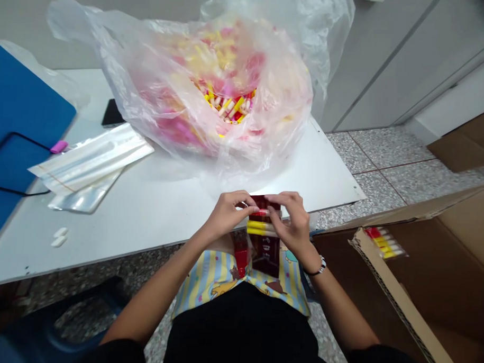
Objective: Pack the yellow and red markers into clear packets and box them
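My left hand [227, 213] and my right hand [288, 220] meet above my lap, and both fingers pinch the top of a dark red packet [266, 254]. Several yellow-and-red tubes [258, 228] lie across the packet just below my fingers, and my hands partly hide the topmost ones. A large clear plastic bag [225, 96] sits on the white table [153, 210] ahead of my hands, heaped with pink and yellow tubes. A patterned yellow cloth [218, 281] covers my lap under the packet.
An open cardboard box [393, 277] stands to my right, holding a small row of tubes [384, 242]. On the table at left lie a blue folder [22, 121], clear plastic sleeves [89, 163] and a black phone [112, 113]. The floor is speckled stone.
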Tool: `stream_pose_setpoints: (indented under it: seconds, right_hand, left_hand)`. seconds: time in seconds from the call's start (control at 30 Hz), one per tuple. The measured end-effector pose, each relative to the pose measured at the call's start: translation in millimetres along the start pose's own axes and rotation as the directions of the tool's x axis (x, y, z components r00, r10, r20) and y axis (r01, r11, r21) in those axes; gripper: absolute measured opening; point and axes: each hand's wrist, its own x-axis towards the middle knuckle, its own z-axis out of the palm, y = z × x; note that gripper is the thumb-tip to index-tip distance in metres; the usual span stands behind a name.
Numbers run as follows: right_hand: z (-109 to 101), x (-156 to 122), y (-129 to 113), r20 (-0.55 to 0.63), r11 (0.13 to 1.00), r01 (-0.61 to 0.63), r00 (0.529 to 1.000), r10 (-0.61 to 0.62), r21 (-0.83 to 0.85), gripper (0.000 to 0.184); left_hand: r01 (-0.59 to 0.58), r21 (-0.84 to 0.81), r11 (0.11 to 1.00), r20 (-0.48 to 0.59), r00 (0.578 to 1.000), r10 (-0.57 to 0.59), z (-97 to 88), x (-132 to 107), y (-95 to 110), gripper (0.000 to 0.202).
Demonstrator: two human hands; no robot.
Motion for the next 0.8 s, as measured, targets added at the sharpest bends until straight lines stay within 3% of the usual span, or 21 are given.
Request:
stream_pose_setpoints:
  seconds: [0.07, 0.13, 0.2, 0.27, 0.33, 0.43, 0.53, 0.6, 0.8]
  right_hand:
    - [-2, 1, 1, 0.006, 0.978, -0.189, 0.982, 0.190, 0.092, 0.040]
    - [-5, 2, 4, 0.201, 0.897, -0.387, 0.916, 0.348, 0.212, 0.047]
    - [-6, 2, 6, 0.409, 0.816, -0.515, 0.825, 0.390, 0.262, 0.041]
    - [-6, 1, 6, 0.453, 0.808, -0.530, 0.805, 0.383, 0.259, 0.038]
    - [-5, -1, 4, 0.378, 0.850, -0.471, 0.850, 0.366, 0.235, 0.035]
    - [-2, -3, -1, 0.244, 0.898, -0.393, 0.907, 0.344, 0.198, 0.032]
    - [-1, -3, -3, 0.163, 0.909, -0.373, 0.924, 0.345, 0.189, 0.032]
    - [-2, -1, -2, 0.177, 0.893, -0.399, 0.913, 0.366, 0.210, 0.033]
    - [-2, 0, 5, 0.391, 0.781, -0.543, 0.821, 0.417, 0.308, 0.041]
  left_hand:
    - [-0.088, 0.035, 0.995, -0.049, 0.995, 0.090, 0.2, -2, 6, 0.010]
    - [-0.155, 0.056, 0.986, -0.087, 0.983, 0.160, 1.6, -6, 10, 0.010]
    - [-0.202, 0.083, 0.976, -0.112, 0.971, 0.211, 4.6, -9, 13, 0.011]
    - [-0.208, 0.099, 0.973, -0.133, 0.966, 0.220, 9.1, -12, 13, 0.011]
    - [-0.134, 0.048, 0.990, -0.203, 0.969, 0.140, 13.9, -13, 10, 0.005]
    - [0.029, -0.143, 0.989, -0.304, 0.950, -0.072, 18.8, -12, 4, 0.030]
    - [0.149, -0.208, 0.967, -0.128, 0.976, -0.177, 20.1, -12, -1, 0.021]
    - [0.184, -0.155, 0.971, -0.064, 0.979, -0.196, 20.2, -13, -3, 0.026]
    - [0.115, -0.089, 0.989, -0.277, 0.951, -0.136, 23.1, -15, 4, 0.033]
